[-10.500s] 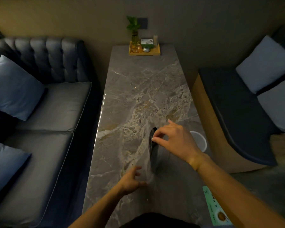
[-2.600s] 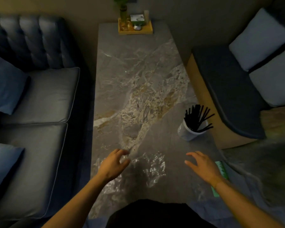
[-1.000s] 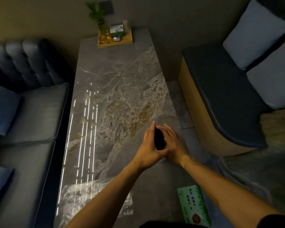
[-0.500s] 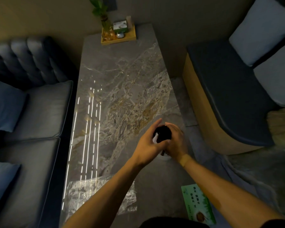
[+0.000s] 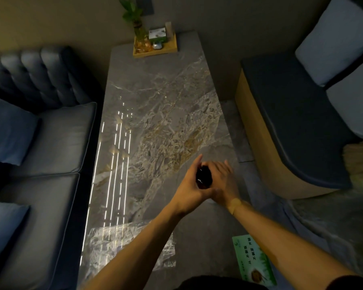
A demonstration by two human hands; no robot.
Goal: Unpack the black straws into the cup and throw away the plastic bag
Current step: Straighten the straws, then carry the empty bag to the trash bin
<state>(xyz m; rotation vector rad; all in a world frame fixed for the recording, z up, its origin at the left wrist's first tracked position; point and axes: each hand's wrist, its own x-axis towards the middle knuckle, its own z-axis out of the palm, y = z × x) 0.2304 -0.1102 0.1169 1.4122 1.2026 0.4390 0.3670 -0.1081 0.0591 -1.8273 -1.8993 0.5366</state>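
Note:
The black straws form a tight dark bundle pressed between both my palms near the right edge of the marble table. My left hand cups the bundle from the left and my right hand from the right, fingers stretched forward. The cup is almost hidden beneath my hands; only a pale sliver shows by my right wrist. The clear plastic bag lies crumpled and flat on the near left part of the table, partly under my left forearm.
A wooden tray with a small plant and boxes sits at the table's far end. A green printed packet lies at the near right edge. A grey sofa flanks the left, a dark bench the right.
Over the last second both hands have stayed clasped around the straw bundle over the cup, shifting only slightly. Earlier the straws stood fanned out in the cup and my hands were by the bag.

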